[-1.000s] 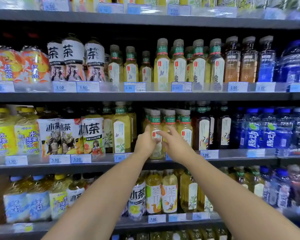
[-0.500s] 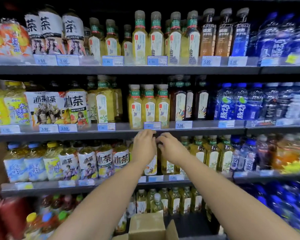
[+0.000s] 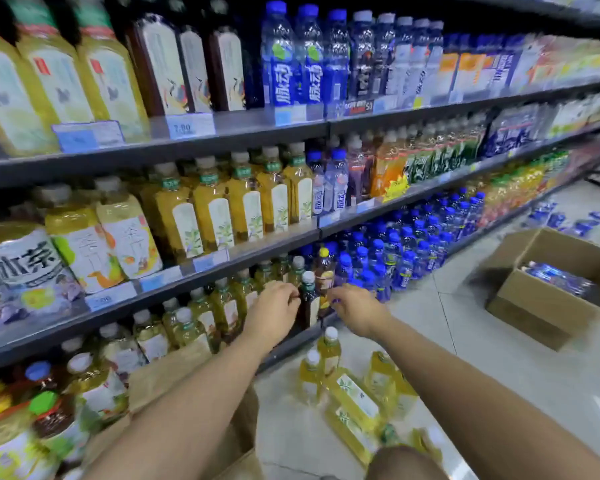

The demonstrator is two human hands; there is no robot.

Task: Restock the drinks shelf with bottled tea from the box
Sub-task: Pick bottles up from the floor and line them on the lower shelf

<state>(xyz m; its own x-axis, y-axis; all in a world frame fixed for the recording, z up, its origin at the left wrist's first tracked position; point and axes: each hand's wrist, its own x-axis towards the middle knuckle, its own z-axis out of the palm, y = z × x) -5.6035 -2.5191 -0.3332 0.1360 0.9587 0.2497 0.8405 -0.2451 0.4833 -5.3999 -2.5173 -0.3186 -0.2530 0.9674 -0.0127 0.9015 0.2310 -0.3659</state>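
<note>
On the bottom shelf [image 3: 302, 344] a dark tea bottle [image 3: 309, 303] with a white cap stands at the front edge, among yellow tea bottles [image 3: 222, 306]. My left hand [image 3: 274, 311] has its curled fingers on the dark bottle's left shoulder. From the other side, the fingertips of my right hand [image 3: 355, 306] touch it. Loose yellow tea bottles [image 3: 329, 351] are on the floor below my hands, some upright and some lying down. A brown cardboard box [image 3: 184, 372] sits under my left forearm, its contents hidden.
Higher shelves hold rows of yellow tea [image 3: 212, 209], dark tea [image 3: 160, 67] and blue water bottles [image 3: 291, 64]. Blue-capped bottles [image 3: 395, 258] fill the bottom shelf to the right. An open carton [image 3: 548, 299] with blue bottles stands on the tiled floor at right.
My view has dropped and swung right, from the middle shelves to the bottom shelf and floor. Both hands have moved down to the dark bottle.
</note>
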